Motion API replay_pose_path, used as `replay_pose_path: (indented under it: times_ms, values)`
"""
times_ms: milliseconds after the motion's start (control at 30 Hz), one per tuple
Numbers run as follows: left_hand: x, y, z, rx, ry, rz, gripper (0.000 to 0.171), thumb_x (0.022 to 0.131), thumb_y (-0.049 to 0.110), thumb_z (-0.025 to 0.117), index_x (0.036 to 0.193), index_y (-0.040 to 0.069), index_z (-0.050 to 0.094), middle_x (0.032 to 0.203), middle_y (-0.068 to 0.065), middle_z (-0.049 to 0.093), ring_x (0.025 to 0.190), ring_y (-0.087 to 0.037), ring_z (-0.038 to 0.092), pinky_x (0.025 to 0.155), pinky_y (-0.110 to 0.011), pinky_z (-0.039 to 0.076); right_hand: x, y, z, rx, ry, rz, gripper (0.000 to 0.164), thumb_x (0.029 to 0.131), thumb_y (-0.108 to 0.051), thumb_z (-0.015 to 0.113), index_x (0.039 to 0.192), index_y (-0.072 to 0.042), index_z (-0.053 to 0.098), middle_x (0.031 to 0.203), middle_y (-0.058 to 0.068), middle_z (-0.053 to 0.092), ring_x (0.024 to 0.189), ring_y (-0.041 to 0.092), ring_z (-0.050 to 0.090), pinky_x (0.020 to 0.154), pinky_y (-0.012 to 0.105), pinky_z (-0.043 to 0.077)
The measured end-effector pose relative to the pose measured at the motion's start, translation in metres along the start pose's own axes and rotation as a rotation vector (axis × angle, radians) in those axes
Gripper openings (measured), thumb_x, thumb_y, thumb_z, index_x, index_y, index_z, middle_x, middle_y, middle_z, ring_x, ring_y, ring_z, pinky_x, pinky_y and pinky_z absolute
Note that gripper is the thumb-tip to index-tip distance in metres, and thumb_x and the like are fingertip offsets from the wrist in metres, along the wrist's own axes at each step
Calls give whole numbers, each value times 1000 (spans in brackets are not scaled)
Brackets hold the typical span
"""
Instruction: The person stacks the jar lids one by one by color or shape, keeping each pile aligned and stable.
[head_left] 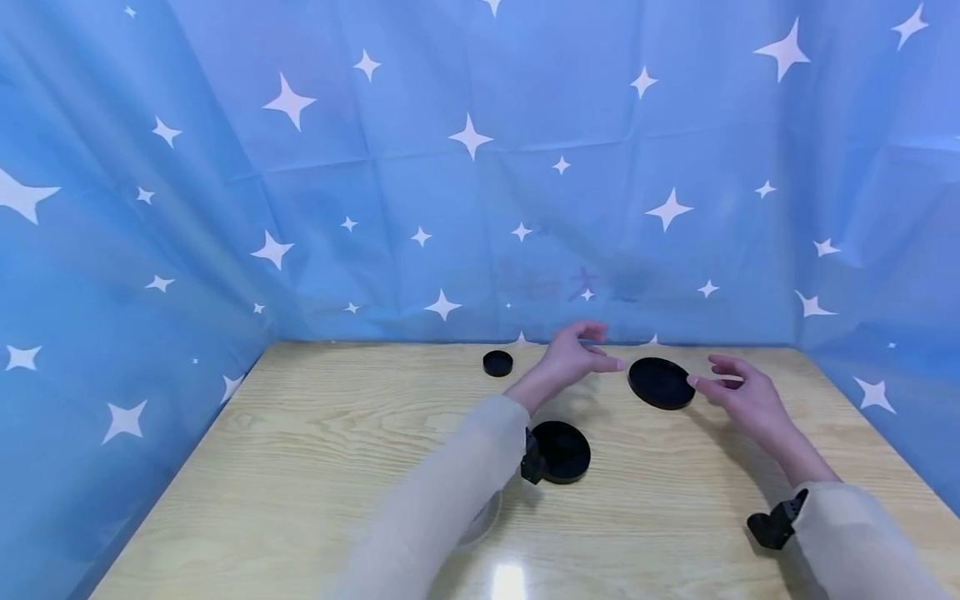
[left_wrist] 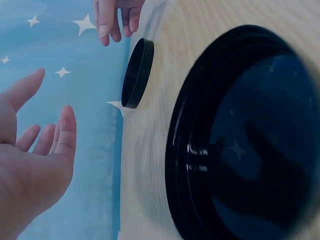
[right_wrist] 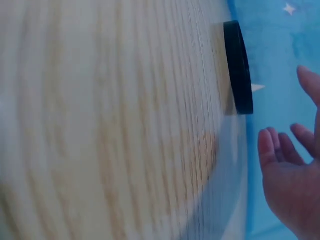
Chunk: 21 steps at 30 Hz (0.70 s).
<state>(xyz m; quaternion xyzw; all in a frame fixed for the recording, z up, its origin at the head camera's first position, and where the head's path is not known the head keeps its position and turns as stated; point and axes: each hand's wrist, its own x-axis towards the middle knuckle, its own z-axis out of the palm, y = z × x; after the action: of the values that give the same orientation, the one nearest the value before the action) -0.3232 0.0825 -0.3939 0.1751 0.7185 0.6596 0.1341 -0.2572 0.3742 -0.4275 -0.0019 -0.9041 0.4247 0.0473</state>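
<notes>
Black dish [head_left: 662, 385]: between both hands, near the far edge of the worktop [head_left: 315, 442], toward its right corner.
Left hand [head_left: 568, 357]: spread, pinching nothing.
Right hand [head_left: 753, 400]: spread; contact I can't confirm.
Hands to dish: I'd close 2 sides evenly, keeping it level.
</notes>
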Motion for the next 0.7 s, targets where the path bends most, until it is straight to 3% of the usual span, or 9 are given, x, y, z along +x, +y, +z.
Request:
replay_pose_path:
  times_ms: [267, 500, 700]
  values:
    - [12, -10, 13, 0, -24, -24, 68, 83, 7, 86, 144, 15, 57, 130, 3, 63, 103, -14, 66, 85, -31, 57, 0, 3, -1, 13, -38, -6, 92, 100, -42, 67, 160, 6, 16, 151, 39, 32, 132, 54, 44, 75, 7, 43]
    - [16, -20, 17, 7, -121, -62, 74, 84, 6, 85, 149, 19, 52, 134, 5, 59, 115, -18, 63, 93, -39, 56, 1, 6, 4, -3, -69, -27, 93, 98, -38, 71, 159, 7, 17, 149, 38, 37, 131, 54, 47, 79, 8, 45]
    - [18, -20, 19, 60, -144, -68, 77, 83, 9, 86, 150, 21, 50, 141, 5, 55, 117, -18, 61, 92, -36, 55, 4, 5, 2, -6, -105, -14, 97, 97, -40, 72, 161, 5, 15, 150, 37, 37, 133, 53, 45, 82, 12, 45]
